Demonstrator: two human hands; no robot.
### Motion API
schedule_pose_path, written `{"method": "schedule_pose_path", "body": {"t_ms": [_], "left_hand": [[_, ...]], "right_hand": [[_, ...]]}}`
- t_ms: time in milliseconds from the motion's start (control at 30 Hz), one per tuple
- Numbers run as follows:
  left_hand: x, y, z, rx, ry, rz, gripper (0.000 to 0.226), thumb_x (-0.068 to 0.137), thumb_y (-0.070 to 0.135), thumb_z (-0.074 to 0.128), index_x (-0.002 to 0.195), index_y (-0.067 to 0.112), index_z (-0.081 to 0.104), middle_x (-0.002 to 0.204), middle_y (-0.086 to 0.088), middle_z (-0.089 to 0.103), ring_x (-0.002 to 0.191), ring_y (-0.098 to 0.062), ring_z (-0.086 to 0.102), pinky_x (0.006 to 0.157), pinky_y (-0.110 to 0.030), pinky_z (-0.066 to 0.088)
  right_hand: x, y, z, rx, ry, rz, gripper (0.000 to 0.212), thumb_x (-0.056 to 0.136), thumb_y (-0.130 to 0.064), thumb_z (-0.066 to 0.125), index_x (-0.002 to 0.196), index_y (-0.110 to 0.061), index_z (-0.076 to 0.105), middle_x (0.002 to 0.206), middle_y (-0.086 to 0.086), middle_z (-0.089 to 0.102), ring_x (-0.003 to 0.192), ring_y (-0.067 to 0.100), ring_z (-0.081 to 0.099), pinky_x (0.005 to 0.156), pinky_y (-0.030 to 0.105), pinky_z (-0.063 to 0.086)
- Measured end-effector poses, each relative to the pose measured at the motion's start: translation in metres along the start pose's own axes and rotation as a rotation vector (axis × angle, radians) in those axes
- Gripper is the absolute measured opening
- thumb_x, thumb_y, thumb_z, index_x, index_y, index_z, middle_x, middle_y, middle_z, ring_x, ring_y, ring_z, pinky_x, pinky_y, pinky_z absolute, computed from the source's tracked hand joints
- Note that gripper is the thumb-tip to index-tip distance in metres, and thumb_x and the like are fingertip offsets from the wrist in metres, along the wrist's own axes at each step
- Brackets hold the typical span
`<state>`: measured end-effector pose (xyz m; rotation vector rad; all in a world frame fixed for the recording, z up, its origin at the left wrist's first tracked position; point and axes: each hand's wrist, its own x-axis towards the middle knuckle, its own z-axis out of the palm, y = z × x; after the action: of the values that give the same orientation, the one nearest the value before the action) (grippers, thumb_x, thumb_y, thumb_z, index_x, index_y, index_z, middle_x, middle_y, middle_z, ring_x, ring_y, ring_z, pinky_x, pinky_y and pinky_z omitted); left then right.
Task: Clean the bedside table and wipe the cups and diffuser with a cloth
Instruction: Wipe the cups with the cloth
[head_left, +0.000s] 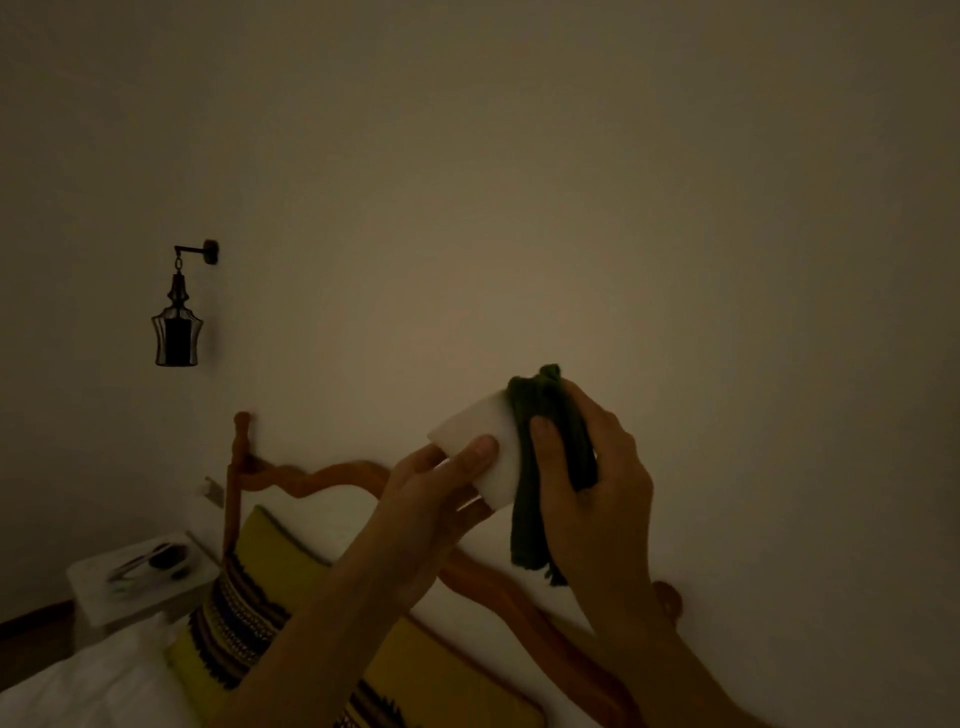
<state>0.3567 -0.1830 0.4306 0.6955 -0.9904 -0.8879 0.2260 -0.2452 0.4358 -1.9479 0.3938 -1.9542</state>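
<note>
I hold a small white cup (480, 441) up in front of the plain pale wall (571, 208), well above the bed. The cup is smooth and matte, tapering toward its base, and it lies tilted on its side with the base pointing left. My left hand (436, 493) grips it from below, thumb pressed flat across the white side and the other fingers curled behind where I cannot see them. My right hand (597, 483) closes around a dark green cloth (550, 457), a soft, ribbed or knitted fabric bunched over the cup's mouth end; my thumb pins the folds against the cup while a loose tail hangs down past my palm, ending in a fringed edge.

Below my forearms runs a carved wooden headboard (322, 475) in a warm orange-brown, its top rail curving in waves and ending in a turned round post at the left. Against it leans a yellow woven cushion (249, 613) with dark, rough-textured stripes and tufted bands. White bed linen (78, 691) shows in the lower left corner.

Past the far end of the headboard stands the white bedside table (93, 577), a boxy block; near its middle lies a dark rounded object with pale strips beside it, too dim to make out. Above it, a black metal lantern-shaped lamp (177, 332) hangs by a chain from a bracket on the wall, unlit.
</note>
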Motion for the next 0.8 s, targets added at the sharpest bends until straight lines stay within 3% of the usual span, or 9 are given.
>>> {"method": "schedule_pose_path", "body": {"t_ms": [100, 167, 267, 333, 467, 533, 633, 733, 800], "left_hand": [[-0.003, -0.001, 0.004, -0.012, 0.000, -0.015, 0.065, 0.082, 0.031, 0.075, 0.135, 0.001, 0.052, 0.130, -0.022, 0.064, 0.119, -0.038, 0.062, 0.104, -0.050, 0.050], [-0.006, -0.002, 0.005, -0.050, 0.002, -0.022, 0.080, 0.071, 0.038, 0.083, 0.135, 0.002, 0.052, 0.130, -0.022, 0.064, 0.120, -0.038, 0.062, 0.104, -0.051, 0.049], [-0.010, 0.000, 0.006, -0.214, -0.027, -0.014, 0.088, 0.059, 0.035, 0.093, 0.133, 0.006, 0.055, 0.129, -0.020, 0.065, 0.121, -0.037, 0.062, 0.100, -0.051, 0.052], [-0.011, 0.001, 0.009, -0.366, -0.028, -0.015, 0.073, 0.073, 0.027, 0.083, 0.135, 0.006, 0.052, 0.129, -0.019, 0.065, 0.122, -0.037, 0.061, 0.101, -0.051, 0.050], [-0.005, 0.005, 0.015, -0.483, 0.078, -0.062, 0.061, 0.085, 0.030, 0.071, 0.135, 0.002, 0.052, 0.127, -0.021, 0.066, 0.120, -0.036, 0.062, 0.106, -0.049, 0.048], [-0.003, 0.008, 0.016, -0.491, 0.101, -0.064, 0.061, 0.087, 0.036, 0.066, 0.135, 0.000, 0.054, 0.122, -0.019, 0.068, 0.117, -0.035, 0.063, 0.104, -0.046, 0.050], [-0.002, 0.013, 0.011, -0.524, 0.119, -0.043, 0.064, 0.087, 0.036, 0.065, 0.136, -0.001, 0.051, 0.110, -0.018, 0.071, 0.105, -0.033, 0.068, 0.088, -0.041, 0.059], [-0.003, 0.016, 0.008, -0.498, 0.082, -0.021, 0.065, 0.086, 0.039, 0.064, 0.137, 0.001, 0.049, 0.111, -0.017, 0.071, 0.102, -0.031, 0.068, 0.089, -0.042, 0.059], [-0.003, 0.015, 0.006, -0.473, 0.086, 0.043, 0.058, 0.085, 0.032, 0.066, 0.134, 0.003, 0.052, 0.117, -0.017, 0.071, 0.110, -0.032, 0.069, 0.091, -0.044, 0.058]], "right_hand": [[0.002, -0.003, 0.004, 0.005, 0.004, -0.028, 0.036, 0.097, -0.035, 0.057, 0.131, -0.040, 0.049, 0.119, -0.023, 0.058, 0.110, -0.005, 0.059, 0.094, 0.018, 0.052], [0.003, 0.000, 0.006, 0.004, 0.074, -0.033, 0.036, 0.098, -0.030, 0.058, 0.132, -0.038, 0.051, 0.123, -0.016, 0.060, 0.112, -0.001, 0.060, 0.096, 0.021, 0.052], [0.015, 0.008, 0.003, 0.329, 0.165, 0.342, 0.034, 0.099, -0.031, 0.058, 0.133, -0.035, 0.057, 0.122, -0.009, 0.066, 0.105, 0.012, 0.068, 0.090, 0.040, 0.059], [0.015, 0.013, 0.003, 0.489, 0.136, 0.461, 0.032, 0.099, -0.029, 0.058, 0.131, -0.035, 0.059, 0.118, -0.003, 0.070, 0.097, 0.015, 0.072, 0.081, 0.037, 0.061], [-0.019, 0.003, 0.021, 0.235, 0.109, 0.240, 0.034, 0.098, -0.043, 0.056, 0.130, -0.052, 0.050, 0.125, -0.022, 0.065, 0.108, 0.000, 0.065, 0.091, 0.027, 0.057], [-0.034, 0.003, 0.027, 0.093, 0.143, 0.068, 0.042, 0.095, -0.044, 0.059, 0.136, -0.038, 0.052, 0.132, -0.016, 0.063, 0.116, -0.003, 0.061, 0.097, 0.019, 0.052], [-0.046, 0.005, 0.029, -0.051, 0.109, -0.150, 0.044, 0.091, -0.029, 0.068, 0.131, -0.013, 0.059, 0.130, 0.003, 0.064, 0.117, 0.006, 0.061, 0.099, 0.013, 0.047], [-0.048, 0.006, 0.028, -0.072, 0.038, -0.189, 0.043, 0.088, -0.028, 0.071, 0.125, -0.006, 0.066, 0.122, 0.005, 0.066, 0.109, 0.009, 0.064, 0.095, 0.015, 0.051], [-0.041, 0.008, 0.025, -0.011, 0.091, -0.078, 0.035, 0.088, -0.024, 0.073, 0.121, -0.012, 0.067, 0.114, 0.004, 0.069, 0.099, 0.008, 0.068, 0.088, 0.019, 0.056]]}}
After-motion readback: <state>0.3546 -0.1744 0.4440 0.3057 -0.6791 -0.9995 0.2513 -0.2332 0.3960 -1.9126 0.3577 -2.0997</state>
